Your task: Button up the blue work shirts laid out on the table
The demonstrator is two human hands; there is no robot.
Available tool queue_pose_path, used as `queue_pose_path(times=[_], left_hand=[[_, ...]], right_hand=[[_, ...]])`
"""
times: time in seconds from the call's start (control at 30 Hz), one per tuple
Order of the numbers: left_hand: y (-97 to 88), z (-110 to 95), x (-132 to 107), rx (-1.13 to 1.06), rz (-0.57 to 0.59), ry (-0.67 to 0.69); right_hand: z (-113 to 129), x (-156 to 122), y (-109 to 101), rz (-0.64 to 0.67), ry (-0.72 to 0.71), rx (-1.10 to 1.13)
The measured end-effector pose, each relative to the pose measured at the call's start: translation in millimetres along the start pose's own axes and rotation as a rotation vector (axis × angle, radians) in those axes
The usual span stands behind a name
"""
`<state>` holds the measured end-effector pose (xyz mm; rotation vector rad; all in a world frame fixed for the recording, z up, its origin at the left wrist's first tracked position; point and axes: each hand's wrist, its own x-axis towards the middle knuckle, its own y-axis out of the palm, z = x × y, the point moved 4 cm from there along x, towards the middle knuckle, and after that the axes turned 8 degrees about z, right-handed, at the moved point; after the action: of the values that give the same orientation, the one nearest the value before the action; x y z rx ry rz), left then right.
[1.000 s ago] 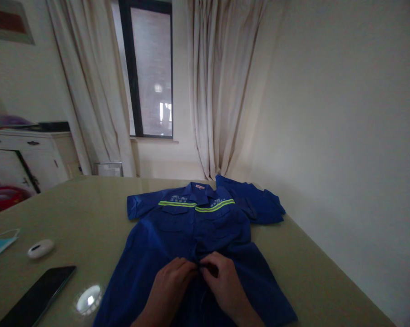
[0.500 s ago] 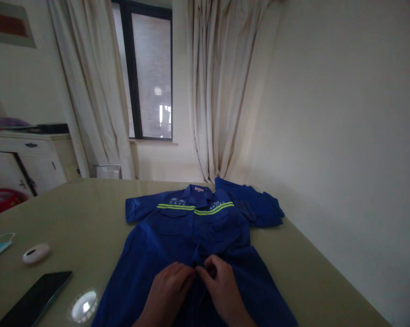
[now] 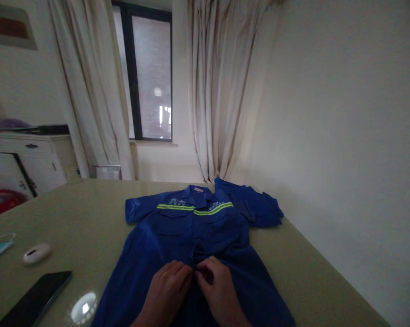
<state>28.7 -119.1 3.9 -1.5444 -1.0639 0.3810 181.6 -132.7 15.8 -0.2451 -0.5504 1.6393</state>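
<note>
On tabletop (image 3: 89, 218) | blue shirt (image 3: 175, 225): long axis runs away, collar (image 3: 197, 196) far | hands (image 3: 169, 281) (image 3: 216, 281) closed, pinching its front

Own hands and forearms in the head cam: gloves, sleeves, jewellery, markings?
Left hand and right hand are both bare: no gloves, and no rings that I can make out in the dim light. The visible parts of the left forearm and right forearm show no sleeve, watch, cable or marking. Anything further up is out of frame.

The shirt (image 3: 172, 225) at six o'clock is matt cloth; the table (image 3: 78, 213) beneath, smooth and glossy; the phone (image 3: 37, 295) at eight, shiny.
</note>
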Motion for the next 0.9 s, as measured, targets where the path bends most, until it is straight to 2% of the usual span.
queue_pose_path(times=[0.13,0.2,0.27,0.33,0.43,0.5,0.67,0.77,0.83,0.9], left_hand=[[4.3,6,-1,-0.019,-0.038,-0.010],[6.8,10,-1,-0.094,-0.035,-0.079],[8.1,14,-1,-0.213,-0.019,-0.164],[8.1,14,0,-0.389,0.012,-0.222],[5.4,10,3,-0.688,0.053,-0.236],[4.3,8,5,-0.813,0.067,-0.247],[13.1,15,8,-0.937,0.024,-0.315],[24.0,22,9,-1.136,-0.003,-0.353],[30.4,26,9,-1.284,0.007,-0.410],[31.6,26,9,-1.355,0.011,-0.434]], right_hand=[[-9,1,10,0.095,0.041,0.222],[-16,3,14,0.147,0.103,0.404],[-21,5,15,0.159,0.142,0.472],[-21,6,11,0.115,0.097,0.339],[-12,4,4,-0.007,-0.049,0.036],[-9,2,1,-0.054,-0.112,-0.054],[-9,2,2,-0.069,-0.168,-0.127],[-4,1,2,-0.085,-0.209,-0.145],[2,0,2,-0.095,-0.246,-0.119],[6,0,2,-0.109,-0.220,-0.025]])
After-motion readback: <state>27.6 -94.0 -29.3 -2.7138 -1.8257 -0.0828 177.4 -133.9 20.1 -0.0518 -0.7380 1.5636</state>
